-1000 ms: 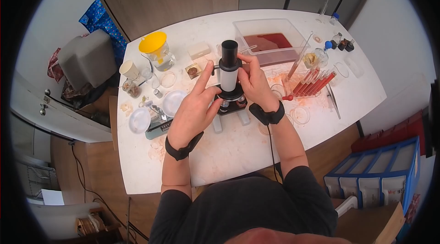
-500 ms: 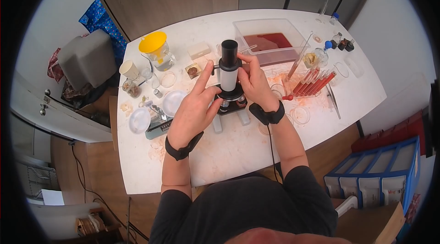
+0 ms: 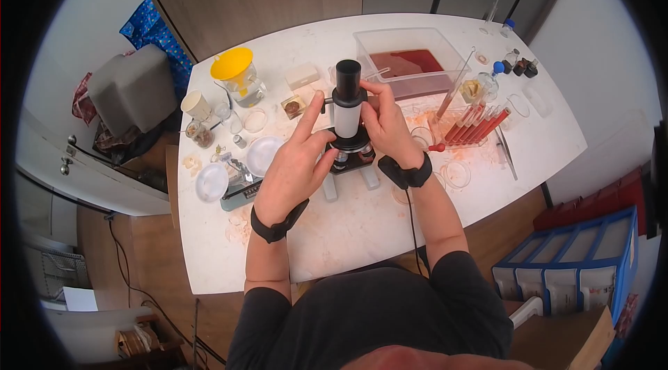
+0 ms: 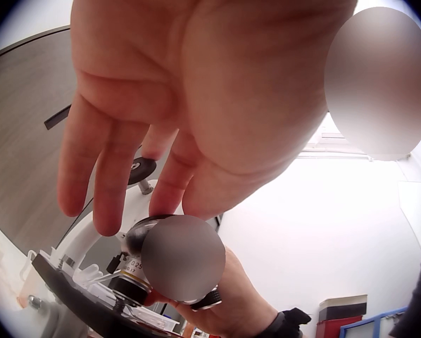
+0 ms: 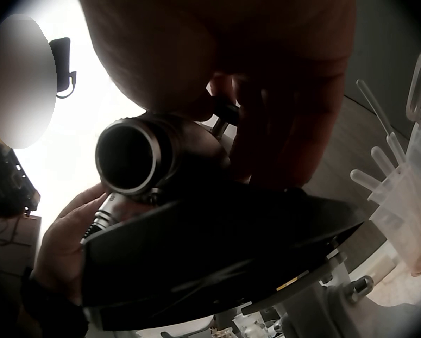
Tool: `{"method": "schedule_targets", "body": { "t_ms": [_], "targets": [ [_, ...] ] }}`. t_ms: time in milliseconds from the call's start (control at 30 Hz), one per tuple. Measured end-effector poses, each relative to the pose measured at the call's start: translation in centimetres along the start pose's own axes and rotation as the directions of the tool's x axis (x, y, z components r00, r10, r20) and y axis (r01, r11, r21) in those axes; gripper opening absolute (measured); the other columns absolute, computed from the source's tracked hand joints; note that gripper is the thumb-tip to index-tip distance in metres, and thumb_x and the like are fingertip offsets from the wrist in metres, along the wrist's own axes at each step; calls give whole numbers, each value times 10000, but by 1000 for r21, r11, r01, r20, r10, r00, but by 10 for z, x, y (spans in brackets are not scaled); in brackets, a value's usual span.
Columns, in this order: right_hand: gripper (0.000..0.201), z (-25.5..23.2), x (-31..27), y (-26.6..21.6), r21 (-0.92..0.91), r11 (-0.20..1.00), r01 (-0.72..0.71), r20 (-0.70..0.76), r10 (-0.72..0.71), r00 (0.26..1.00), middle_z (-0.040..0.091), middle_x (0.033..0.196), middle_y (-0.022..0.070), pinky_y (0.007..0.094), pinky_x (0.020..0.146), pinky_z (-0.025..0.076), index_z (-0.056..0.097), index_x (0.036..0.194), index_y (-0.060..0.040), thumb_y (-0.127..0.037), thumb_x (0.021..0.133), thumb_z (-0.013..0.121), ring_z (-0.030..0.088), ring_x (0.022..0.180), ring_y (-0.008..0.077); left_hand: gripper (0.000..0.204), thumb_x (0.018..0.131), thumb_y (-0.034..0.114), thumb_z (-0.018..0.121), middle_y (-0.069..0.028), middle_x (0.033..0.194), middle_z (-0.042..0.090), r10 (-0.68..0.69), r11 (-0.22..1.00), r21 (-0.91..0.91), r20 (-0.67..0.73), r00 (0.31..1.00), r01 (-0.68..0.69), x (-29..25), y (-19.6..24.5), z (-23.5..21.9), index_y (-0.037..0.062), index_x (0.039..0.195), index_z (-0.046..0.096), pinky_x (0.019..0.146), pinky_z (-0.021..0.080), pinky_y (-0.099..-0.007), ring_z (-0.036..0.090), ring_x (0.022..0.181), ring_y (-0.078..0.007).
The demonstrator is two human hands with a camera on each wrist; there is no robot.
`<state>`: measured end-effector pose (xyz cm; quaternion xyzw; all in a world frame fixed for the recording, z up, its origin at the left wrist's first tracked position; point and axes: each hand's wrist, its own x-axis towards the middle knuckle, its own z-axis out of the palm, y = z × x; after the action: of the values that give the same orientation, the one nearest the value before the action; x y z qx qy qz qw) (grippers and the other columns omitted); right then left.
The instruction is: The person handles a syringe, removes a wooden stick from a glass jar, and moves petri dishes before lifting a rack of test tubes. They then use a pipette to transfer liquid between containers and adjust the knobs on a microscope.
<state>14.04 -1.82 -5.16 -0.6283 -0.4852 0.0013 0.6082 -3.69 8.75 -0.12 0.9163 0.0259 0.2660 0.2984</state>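
Note:
A white-and-black microscope [image 3: 347,122] stands upright on the white table, its black eyepiece tube [image 3: 348,78] pointing up. My left hand [image 3: 285,165] is at its left side: thumb and index finger bend together at the round nosepiece, and one finger stretches up beside the focus knob [image 4: 142,170]. Two more fingers hang straight in the left wrist view, above an objective [image 4: 132,282]. My right hand [image 3: 390,126] curls round the upper right side of the microscope, thumb on the near side. The right wrist view is dark, with a knob [image 5: 227,111] between thumb and fingers.
Left of the microscope are a balance scale [image 3: 243,195] with white pans and a yellow funnel [image 3: 233,64]. To the right stands a rack of red-filled test tubes [image 3: 476,126]; behind it sits a clear tub [image 3: 445,50] of red liquid. Tweezers [image 3: 506,154] lie near the right edge.

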Motion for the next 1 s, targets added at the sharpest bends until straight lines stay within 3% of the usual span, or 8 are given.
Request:
{"method": "schedule_targets", "body": {
  "t_ms": [467, 1000],
  "targets": [
    [342, 5, -1, 8, 134, 991, 16, -13, -15, 1000, 580, 674, 86, 298, 579, 437, 420, 1296, -23, -61, 963, 486, 568, 602, 162, 157, 810, 43, 690, -208, 1528, 310, 3, 1000, 10, -2, 1000, -3, 0, 0, 0, 26, 955, 633, 948, 489, -381, 443, 1318, -388],
    [338, 4, -1, 8, 155, 988, -9, 9, 7, 1000, 579, 678, 68, 278, 574, 434, 410, 1297, -21, -67, 971, 485, 561, 603, 138, 154, 809, 46, 691, -205, 1527, 314, -3, 1000, 14, 1, 1000, 3, 1, 1, -1, 21, 951, 638, 930, 502, -376, 454, 1311, -385]
  ]
}}
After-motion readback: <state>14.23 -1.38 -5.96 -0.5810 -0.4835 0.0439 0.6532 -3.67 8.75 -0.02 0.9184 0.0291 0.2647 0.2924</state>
